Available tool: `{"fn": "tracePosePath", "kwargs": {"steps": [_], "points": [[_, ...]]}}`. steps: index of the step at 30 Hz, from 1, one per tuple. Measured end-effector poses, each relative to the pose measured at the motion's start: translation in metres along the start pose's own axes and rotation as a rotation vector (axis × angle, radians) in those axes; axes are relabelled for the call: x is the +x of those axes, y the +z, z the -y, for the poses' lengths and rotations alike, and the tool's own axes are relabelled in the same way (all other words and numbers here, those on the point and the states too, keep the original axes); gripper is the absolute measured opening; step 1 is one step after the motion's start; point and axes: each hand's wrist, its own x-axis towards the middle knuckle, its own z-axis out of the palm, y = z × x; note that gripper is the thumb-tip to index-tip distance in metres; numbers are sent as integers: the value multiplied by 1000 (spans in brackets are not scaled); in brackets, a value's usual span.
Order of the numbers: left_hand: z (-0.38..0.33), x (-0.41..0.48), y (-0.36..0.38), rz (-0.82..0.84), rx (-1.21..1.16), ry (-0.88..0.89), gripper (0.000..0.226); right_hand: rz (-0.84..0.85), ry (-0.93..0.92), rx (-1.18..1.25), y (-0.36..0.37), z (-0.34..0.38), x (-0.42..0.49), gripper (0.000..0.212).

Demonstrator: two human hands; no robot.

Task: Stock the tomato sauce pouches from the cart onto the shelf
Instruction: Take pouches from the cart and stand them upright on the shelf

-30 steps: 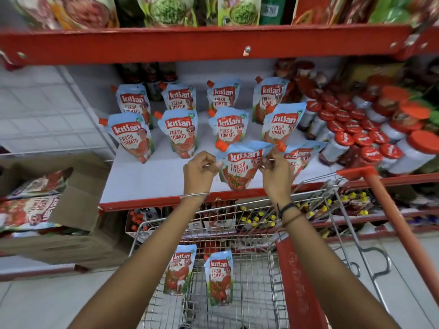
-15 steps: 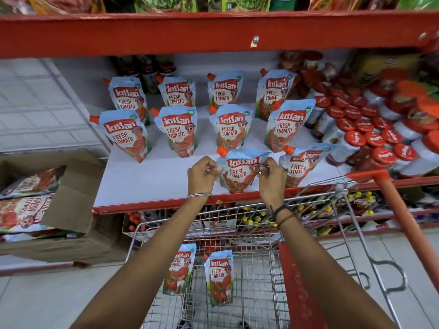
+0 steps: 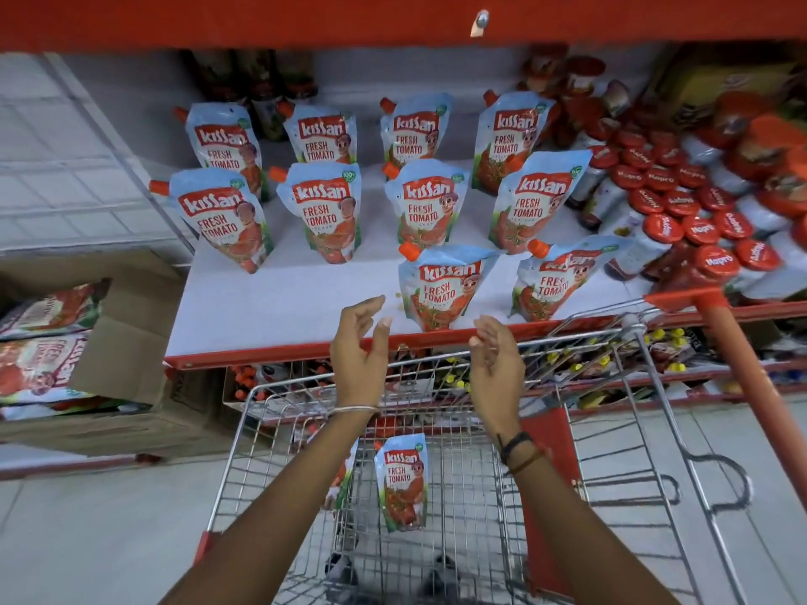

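Observation:
Several blue tomato sauce pouches stand in rows on the white shelf [image 3: 279, 307]. The nearest one, a front-row pouch [image 3: 439, 290], stands upright at the red shelf edge, with another pouch [image 3: 552, 283] to its right. My left hand [image 3: 358, 347] and my right hand [image 3: 495, 364] hover just in front of it, fingers apart, holding nothing. Below them, the wire cart [image 3: 458, 517] holds one pouch [image 3: 402, 486] in plain sight and a second pouch [image 3: 340, 478] mostly hidden behind my left forearm.
Red-capped jars [image 3: 681, 211] crowd the shelf's right side. A red upper shelf [image 3: 393, 19] overhangs. An open cardboard box [image 3: 109, 342] with more sauce packs sits on the floor at left. The cart's red handle [image 3: 751, 386] slants down at right.
Both hands have let go of the front-row pouch and pulled back toward me with fingers spread. The pouch now stands on its own at the shelf edge.

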Motion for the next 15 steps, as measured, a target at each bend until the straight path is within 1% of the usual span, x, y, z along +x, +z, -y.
{"fn": "tracePosePath", "kwargs": {"steps": [1,3,8,10,12,14,15], "points": [[7,-10,-5,2,-4,-11,17,22,14,1,1,-11,-12,31],[29,-29,-14,21,4,-89,17,79,68,-19,7,-39,-34,30],[107,-72,-27,58,122,-346,21,140,338,-28,24,-114,-71,26],[139,-86,-30,111,165,-465,23,175,436,-90,29,-139,-79,29],[171,-99,-31,187,196,-589,18,208,518,-167,38,-166,-86,31],[193,-107,-30,174,175,-711,28,232,572,-203,47,-187,-93,30],[206,-110,-27,207,217,-778,32,253,591,-234,54,-200,-98,28]]}}
